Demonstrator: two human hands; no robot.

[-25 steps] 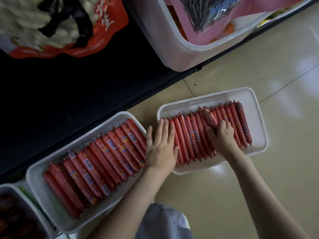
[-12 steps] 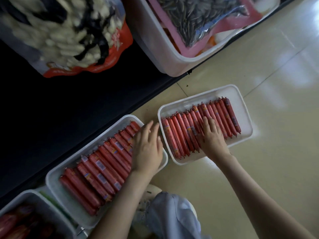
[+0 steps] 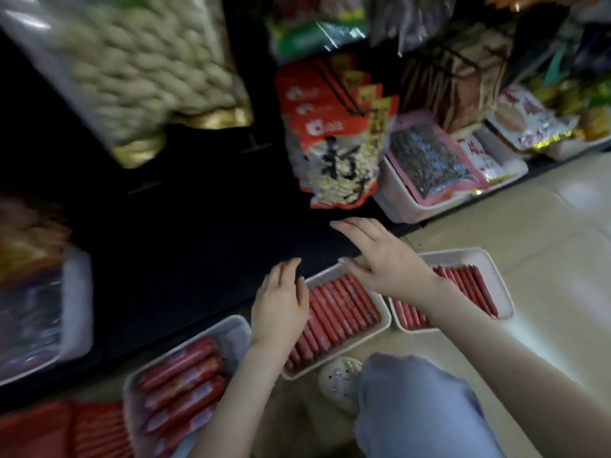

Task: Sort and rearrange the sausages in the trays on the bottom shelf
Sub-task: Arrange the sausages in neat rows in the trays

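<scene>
1. Sausages, thin red ones, lay packed side by side in the middle tray. The tray sat on the floor at 6 o'clock of the dark bottom shelf.
2. More thin ones filled the right tray at its 3 o'clock. Thick sausages filled the left tray at its 8 o'clock.
3. The left hand was over the middle tray's 9 o'clock end, fingers straight and pressed together. Blur made it impossible to tell whether it touched.
4. The right hand was above the 12 o'clock rim, fingers loosely spread, holding nothing and pointing toward the shelf.
5. Judged step: the rows looked tidy, so the trays were likely due to go onto the shelf, middle one first.
6. To do it well, the person should grip the two short ends, at 9 and 3 o'clock, with thumbs over the rim.
7. The tray should stay level, since a tilt would roll the row toward one end. It looked thin and could flex, so sliding seemed safer than lifting high.
8. Two things to watch: the red seed bag hanging at 12 o'clock, so the tray should go in low under it, and the shoe just beside the 6 o'clock rim.
</scene>
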